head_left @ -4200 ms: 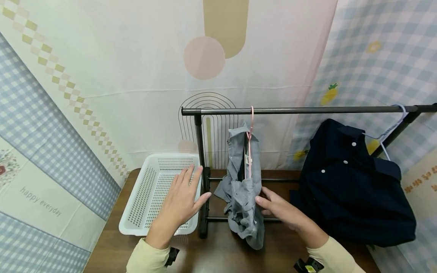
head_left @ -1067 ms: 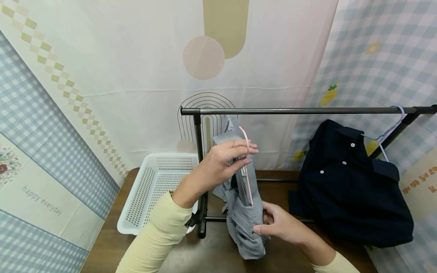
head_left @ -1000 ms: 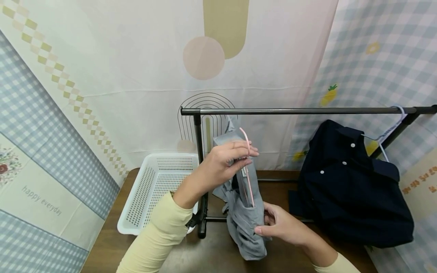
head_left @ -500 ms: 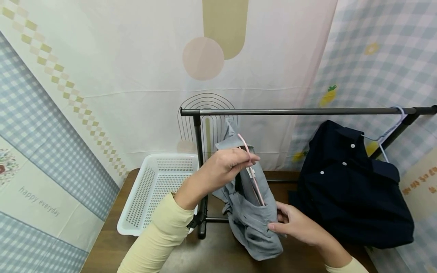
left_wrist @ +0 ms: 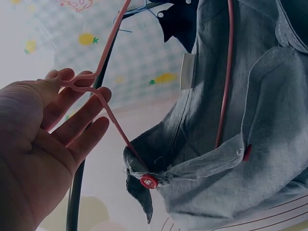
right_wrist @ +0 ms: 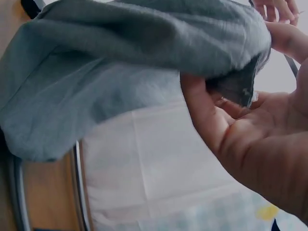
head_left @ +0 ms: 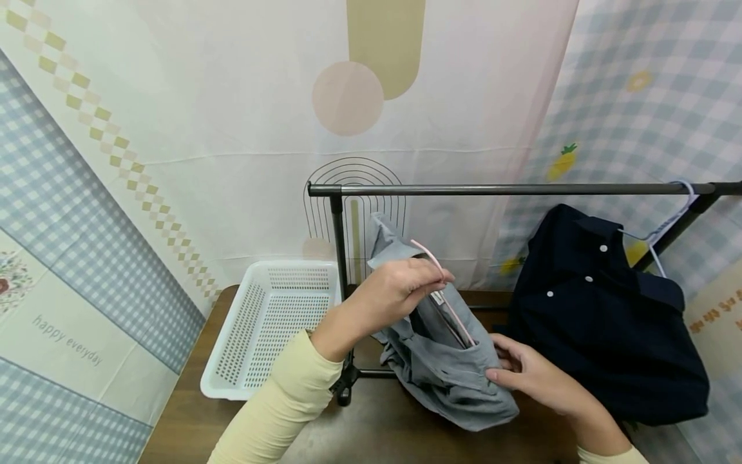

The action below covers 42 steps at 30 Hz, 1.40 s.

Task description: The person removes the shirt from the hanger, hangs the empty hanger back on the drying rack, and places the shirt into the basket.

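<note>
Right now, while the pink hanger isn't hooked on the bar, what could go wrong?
The left grip pinches just the neck of the pink hanger, so it might twist or slip. The grey shirt is tilted with its opening gaping, so it could slide off. If the right grip, holding it, tugs hard, that's likelier.

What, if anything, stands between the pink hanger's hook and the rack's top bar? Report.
Nothing visible: in the head view, only backdrop shows between the pink hook and the top bar. The left hand pinches the hanger at the hook's base.
</note>
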Tool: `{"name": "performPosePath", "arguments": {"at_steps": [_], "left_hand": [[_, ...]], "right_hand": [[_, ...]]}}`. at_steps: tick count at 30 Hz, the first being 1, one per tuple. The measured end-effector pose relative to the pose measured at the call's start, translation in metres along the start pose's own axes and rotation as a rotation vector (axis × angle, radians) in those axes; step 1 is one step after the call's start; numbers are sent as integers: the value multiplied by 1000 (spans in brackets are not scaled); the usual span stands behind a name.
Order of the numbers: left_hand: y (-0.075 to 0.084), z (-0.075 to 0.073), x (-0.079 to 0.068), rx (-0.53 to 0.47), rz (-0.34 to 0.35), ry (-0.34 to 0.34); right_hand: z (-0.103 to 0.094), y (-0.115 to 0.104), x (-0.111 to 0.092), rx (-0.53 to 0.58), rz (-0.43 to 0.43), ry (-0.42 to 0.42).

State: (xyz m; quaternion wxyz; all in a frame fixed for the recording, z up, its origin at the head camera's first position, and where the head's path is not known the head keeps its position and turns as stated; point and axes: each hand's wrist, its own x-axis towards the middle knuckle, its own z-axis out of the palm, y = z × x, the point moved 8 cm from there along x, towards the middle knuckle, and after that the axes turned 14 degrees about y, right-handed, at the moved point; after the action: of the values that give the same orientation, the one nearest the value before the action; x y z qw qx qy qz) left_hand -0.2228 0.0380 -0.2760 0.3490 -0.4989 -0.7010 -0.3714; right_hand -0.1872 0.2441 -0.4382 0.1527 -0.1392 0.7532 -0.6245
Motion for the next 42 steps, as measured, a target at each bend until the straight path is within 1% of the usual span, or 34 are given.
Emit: {"name": "performPosePath", "arguments": {"at_steps": [4,9,13,17,23,28,31,36,42], "left_hand": [[1,4,-1,5,-4,-18],[2,8,-2,2,9,-23],[3,11,-1,-2,-5,-32],[5,14,-1,-4,-29,-50],[12,21,3,-15,-28,-65],[16,24,6,-14,-15,-19],[18,24,7,-12,-19,9],[17,20,11,-15,-44,57],[12,12,10,44,-82,88]], "right_hand": [[-16,-3,-2,-107,-1,64],[-35,-9,-5,-254,-18,161],[-49,-14,-8,-351,-37,235],[-59,-20,-11,-418,-57,279],[-74,-28,-20,-491,-75,334],[-89,-34,-25,-542,-78,383],[-95,-37,-25,-588,-83,421],[-96,-42,-22,-617,-105,440],[-93,-47,-12,-643,-164,444]]}}
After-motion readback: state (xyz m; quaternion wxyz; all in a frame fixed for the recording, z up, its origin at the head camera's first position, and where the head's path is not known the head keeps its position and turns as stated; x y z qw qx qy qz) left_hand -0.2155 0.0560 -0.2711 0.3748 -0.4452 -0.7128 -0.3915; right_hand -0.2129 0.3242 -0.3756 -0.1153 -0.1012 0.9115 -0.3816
